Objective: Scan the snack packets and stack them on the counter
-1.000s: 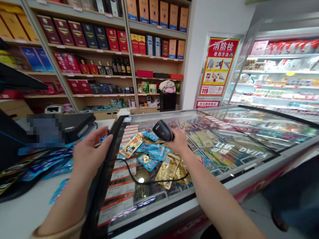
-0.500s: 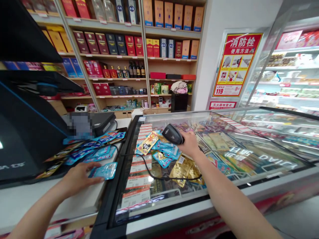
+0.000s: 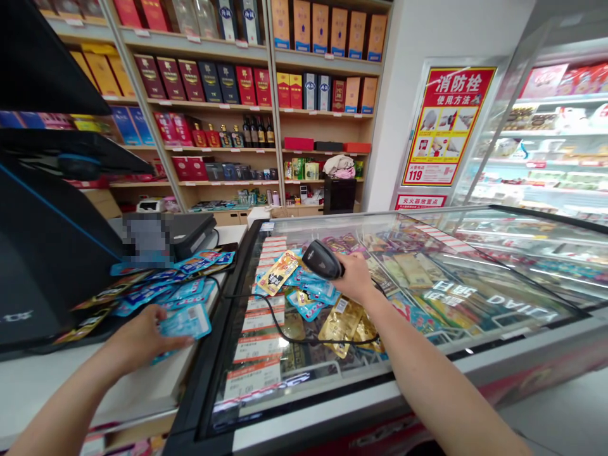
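My left hand (image 3: 137, 339) is over the counter's edge, its thumb and fingers around a light-blue snack packet (image 3: 192, 320) whose pale label faces up. A bit of another blue packet shows below the thumb. Beyond that hand, a heap of blue and gold packets (image 3: 183, 289) covers the counter beside the till. My right hand (image 3: 355, 277) grips a black barcode scanner (image 3: 323, 259) above the freezer's glass top. Under the scanner lie blue packets (image 3: 308, 307), a gold-and-white packet (image 3: 280, 273) and gold packets (image 3: 339, 326). The fingers around the scanner's handle are partly hidden.
The scanner's black cable (image 3: 285, 335) loops across the freezer glass to the counter. A dark till (image 3: 33, 253) stands at left. The freezer's black frame (image 3: 209, 380) borders the white counter (image 3: 42, 386). Shelves of boxes and bottles (image 3: 256, 130) line the back wall.
My left hand has drawn the blue packet slightly left and turned it so its label shows. The scanner stays over the packets on the glass. The whole view has shifted a little.
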### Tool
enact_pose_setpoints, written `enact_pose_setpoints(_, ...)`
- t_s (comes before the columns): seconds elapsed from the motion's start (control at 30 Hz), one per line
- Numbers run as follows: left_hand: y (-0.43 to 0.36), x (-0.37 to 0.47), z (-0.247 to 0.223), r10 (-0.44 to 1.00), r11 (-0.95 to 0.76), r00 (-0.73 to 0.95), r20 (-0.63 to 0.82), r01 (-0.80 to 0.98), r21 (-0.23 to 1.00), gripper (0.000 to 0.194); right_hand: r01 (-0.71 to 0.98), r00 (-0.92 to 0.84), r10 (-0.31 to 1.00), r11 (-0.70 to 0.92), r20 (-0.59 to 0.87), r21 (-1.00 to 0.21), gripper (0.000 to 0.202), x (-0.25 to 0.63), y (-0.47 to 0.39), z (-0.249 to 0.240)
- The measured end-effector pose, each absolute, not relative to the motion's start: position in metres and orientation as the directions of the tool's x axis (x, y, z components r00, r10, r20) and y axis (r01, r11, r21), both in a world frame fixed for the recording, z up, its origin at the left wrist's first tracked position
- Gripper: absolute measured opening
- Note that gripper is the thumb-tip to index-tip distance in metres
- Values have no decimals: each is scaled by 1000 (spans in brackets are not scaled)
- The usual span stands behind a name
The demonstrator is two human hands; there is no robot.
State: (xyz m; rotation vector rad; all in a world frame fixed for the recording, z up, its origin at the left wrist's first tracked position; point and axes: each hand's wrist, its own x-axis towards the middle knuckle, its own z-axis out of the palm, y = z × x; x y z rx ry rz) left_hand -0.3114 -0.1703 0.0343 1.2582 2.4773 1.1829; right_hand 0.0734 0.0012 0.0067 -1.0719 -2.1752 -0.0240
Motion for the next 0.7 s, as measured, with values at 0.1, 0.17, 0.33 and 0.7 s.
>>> enact_pose_setpoints(0.1,-169,-294,44,743,394,-634,212,671,628,54,702,-400,696,651,597,-288,20,73,1,8)
enact_pose_setpoints(0.17,-162,-279,52,745,277,-613,263,643,714,49,699,-390,701,648,597,-303,24,73,1,9)
enact_pose_setpoints(0.33,-120,-229,71,730,-123,-654,198,160,980,44,701,-369,709,637,601,-322,27,73,0,11)
enact_pose_setpoints(0.7,-47,-180,31,753,-267,-628,196,-19,963,37,669,-434,679,683,592,-293,22,76,3,13)
